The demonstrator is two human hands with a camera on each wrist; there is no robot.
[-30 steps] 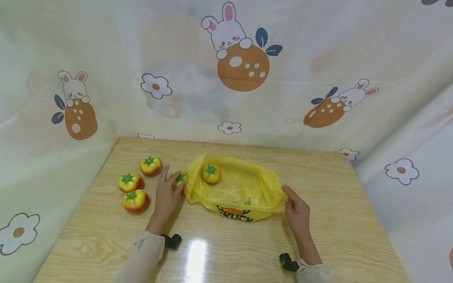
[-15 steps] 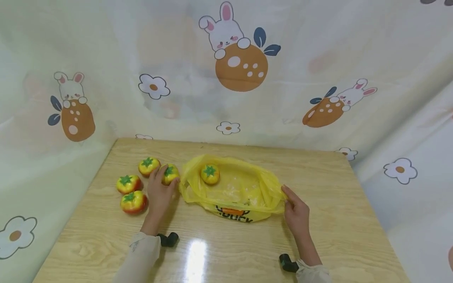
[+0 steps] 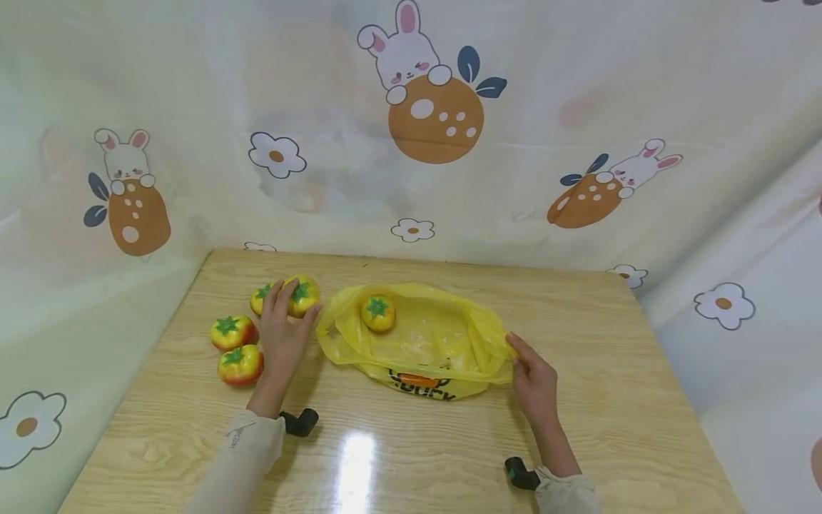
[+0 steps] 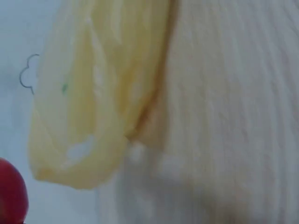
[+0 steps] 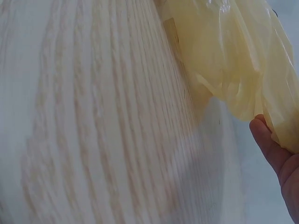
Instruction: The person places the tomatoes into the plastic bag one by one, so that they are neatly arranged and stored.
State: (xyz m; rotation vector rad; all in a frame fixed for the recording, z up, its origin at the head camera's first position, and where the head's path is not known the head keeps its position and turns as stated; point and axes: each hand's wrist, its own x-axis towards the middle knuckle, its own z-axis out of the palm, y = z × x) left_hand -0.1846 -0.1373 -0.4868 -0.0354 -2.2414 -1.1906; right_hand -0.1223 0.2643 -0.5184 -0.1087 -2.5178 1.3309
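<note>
In the head view, my left hand [image 3: 284, 335] grips a yellow-red toy tomato [image 3: 305, 294] with a green star-shaped top, left of the bag. The left wrist view shows this tomato's red side [image 4: 11, 193] at its lower left edge. A thin yellow plastic bag [image 3: 420, 382] with black lettering lies with its mouth spread, and another tomato [image 3: 377, 314] sits inside at its left. My right hand [image 3: 538, 389] pinches the bag's right rim; in the right wrist view, its fingertips [image 5: 259, 128] are against the yellow plastic.
Behind my left hand a tomato [image 3: 258, 300] is partly hidden. Two more tomatoes, one farther back [image 3: 232, 333] and one nearer [image 3: 240, 365], sit at the table's left. A patterned curtain [image 3: 334, 193] hangs behind the wooden table [image 3: 424, 457].
My left hand has carried its tomato left and back, away from the bag's left rim. That rim now sags farther left. The right hand keeps its hold with hardly any movement.
</note>
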